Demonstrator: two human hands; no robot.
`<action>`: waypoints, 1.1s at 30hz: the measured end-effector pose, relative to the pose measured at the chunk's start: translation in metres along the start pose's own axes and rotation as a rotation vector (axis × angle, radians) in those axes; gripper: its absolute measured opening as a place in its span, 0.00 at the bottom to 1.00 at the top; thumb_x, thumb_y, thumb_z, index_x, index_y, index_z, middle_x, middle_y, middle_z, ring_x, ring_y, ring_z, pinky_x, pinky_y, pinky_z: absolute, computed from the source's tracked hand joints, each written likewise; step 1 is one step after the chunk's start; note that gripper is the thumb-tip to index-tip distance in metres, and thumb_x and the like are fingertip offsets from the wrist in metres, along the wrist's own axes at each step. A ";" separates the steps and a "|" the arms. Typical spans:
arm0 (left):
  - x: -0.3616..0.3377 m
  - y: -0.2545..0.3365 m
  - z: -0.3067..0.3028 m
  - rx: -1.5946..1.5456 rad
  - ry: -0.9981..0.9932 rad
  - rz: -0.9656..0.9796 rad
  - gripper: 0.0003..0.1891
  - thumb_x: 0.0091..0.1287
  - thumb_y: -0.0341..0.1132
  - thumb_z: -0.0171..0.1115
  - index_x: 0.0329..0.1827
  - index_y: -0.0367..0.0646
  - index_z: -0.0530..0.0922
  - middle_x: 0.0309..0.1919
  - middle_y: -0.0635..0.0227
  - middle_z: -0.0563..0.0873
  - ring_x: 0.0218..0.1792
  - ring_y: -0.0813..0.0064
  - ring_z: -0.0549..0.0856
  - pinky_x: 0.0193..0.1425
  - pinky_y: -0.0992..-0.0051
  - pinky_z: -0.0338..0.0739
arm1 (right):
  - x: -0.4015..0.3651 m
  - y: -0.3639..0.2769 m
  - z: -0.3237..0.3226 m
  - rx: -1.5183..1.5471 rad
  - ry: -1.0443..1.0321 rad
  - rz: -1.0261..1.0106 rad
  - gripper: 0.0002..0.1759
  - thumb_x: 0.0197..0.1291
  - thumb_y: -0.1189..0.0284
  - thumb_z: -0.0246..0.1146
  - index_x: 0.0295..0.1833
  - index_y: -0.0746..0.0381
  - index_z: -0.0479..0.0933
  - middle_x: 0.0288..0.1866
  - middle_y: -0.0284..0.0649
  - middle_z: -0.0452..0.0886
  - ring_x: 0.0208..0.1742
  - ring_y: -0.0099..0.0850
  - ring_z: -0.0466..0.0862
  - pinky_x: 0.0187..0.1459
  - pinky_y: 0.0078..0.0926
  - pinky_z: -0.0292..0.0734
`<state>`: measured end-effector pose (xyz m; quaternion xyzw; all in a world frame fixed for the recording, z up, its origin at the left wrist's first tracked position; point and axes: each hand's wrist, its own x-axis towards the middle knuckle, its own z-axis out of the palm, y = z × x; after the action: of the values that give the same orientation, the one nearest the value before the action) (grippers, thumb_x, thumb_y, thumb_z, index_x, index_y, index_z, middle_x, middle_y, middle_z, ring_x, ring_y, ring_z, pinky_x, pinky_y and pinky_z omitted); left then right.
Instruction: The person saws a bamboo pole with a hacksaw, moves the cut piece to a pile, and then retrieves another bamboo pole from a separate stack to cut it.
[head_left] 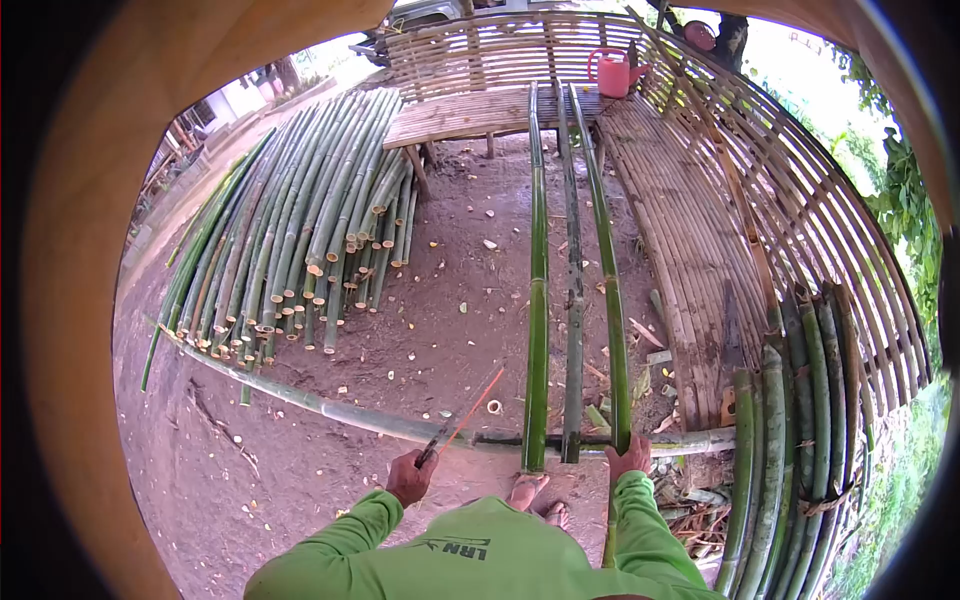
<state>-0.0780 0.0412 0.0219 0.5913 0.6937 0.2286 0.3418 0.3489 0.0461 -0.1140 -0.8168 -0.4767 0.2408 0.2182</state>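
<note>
Head view: dark knife (441,439) is clenched in left hand (410,478), split green bamboo strip (612,300) in right hand (630,458); stacked bamboo poles (310,210) lie unsplit.

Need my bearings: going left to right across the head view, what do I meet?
Stacked bamboo poles → left hand holding a knife → two bamboo strips → right hand gripping the third strip → bundled bamboo.

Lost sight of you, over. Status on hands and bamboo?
Left hand shut on slim dark-and-orange blade. Right hand grips rightmost long green bamboo strip. Strip lies across pale horizontal bamboo pole.
</note>
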 end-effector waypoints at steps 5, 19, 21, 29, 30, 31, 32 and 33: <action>-0.008 0.016 -0.022 -0.019 0.033 0.026 0.17 0.68 0.43 0.59 0.31 0.35 0.79 0.15 0.63 0.74 0.18 0.77 0.72 0.24 0.70 0.68 | -0.092 0.078 0.039 -0.078 -0.187 0.340 0.41 0.49 0.46 0.68 0.63 0.62 0.71 0.68 0.57 0.69 0.65 0.48 0.71 0.63 0.43 0.68; 0.007 0.014 0.002 -0.182 -0.038 0.111 0.14 0.70 0.40 0.58 0.34 0.36 0.80 0.15 0.73 0.70 0.20 0.84 0.67 0.23 0.74 0.63 | -0.108 0.048 0.055 0.151 -0.281 0.372 0.42 0.55 0.35 0.56 0.46 0.69 0.79 0.43 0.61 0.82 0.49 0.55 0.81 0.51 0.46 0.73; 0.004 0.018 0.004 -0.179 -0.041 0.111 0.14 0.70 0.39 0.58 0.33 0.36 0.79 0.15 0.73 0.69 0.20 0.84 0.67 0.23 0.74 0.62 | -0.087 0.033 0.050 0.141 -0.230 0.391 0.40 0.55 0.36 0.56 0.47 0.68 0.79 0.44 0.61 0.81 0.50 0.56 0.81 0.52 0.46 0.73; 0.005 -0.002 0.005 -0.133 -0.109 0.083 0.16 0.71 0.38 0.58 0.26 0.38 0.73 0.14 0.75 0.68 0.18 0.84 0.65 0.21 0.74 0.60 | -0.065 -0.042 0.038 -0.147 -0.078 0.049 0.65 0.32 0.40 0.74 0.74 0.58 0.53 0.71 0.57 0.54 0.71 0.58 0.55 0.68 0.58 0.53; 0.006 0.002 0.007 -0.141 -0.123 0.085 0.16 0.71 0.39 0.58 0.26 0.38 0.73 0.14 0.75 0.68 0.18 0.84 0.65 0.21 0.74 0.60 | -0.057 -0.057 0.043 -0.176 -0.052 0.028 0.67 0.29 0.40 0.75 0.74 0.58 0.52 0.72 0.56 0.52 0.71 0.59 0.55 0.68 0.60 0.53; 0.005 0.008 0.007 -0.149 -0.135 0.086 0.16 0.71 0.39 0.58 0.26 0.38 0.73 0.14 0.75 0.68 0.18 0.84 0.65 0.21 0.74 0.60 | -0.049 -0.070 0.046 -0.204 -0.028 0.008 0.70 0.26 0.39 0.76 0.74 0.58 0.52 0.73 0.56 0.51 0.71 0.60 0.54 0.67 0.61 0.52; 0.003 0.013 0.007 -0.153 -0.150 0.087 0.16 0.71 0.39 0.58 0.26 0.39 0.73 0.14 0.75 0.67 0.18 0.84 0.65 0.21 0.74 0.60 | -0.042 -0.082 0.045 -0.246 -0.022 0.070 0.68 0.26 0.45 0.77 0.75 0.57 0.52 0.73 0.55 0.51 0.69 0.60 0.57 0.64 0.64 0.54; 0.003 0.017 0.006 -0.148 -0.151 0.094 0.16 0.71 0.39 0.58 0.26 0.39 0.73 0.14 0.75 0.67 0.19 0.84 0.64 0.21 0.74 0.60 | -0.037 -0.081 0.048 -0.252 -0.018 0.098 0.67 0.26 0.47 0.76 0.75 0.56 0.51 0.73 0.55 0.51 0.69 0.60 0.57 0.64 0.64 0.55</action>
<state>-0.0626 0.0470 0.0291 0.6120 0.6188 0.2498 0.4245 0.2493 0.0560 -0.0971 -0.8579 -0.4646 0.1966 0.0975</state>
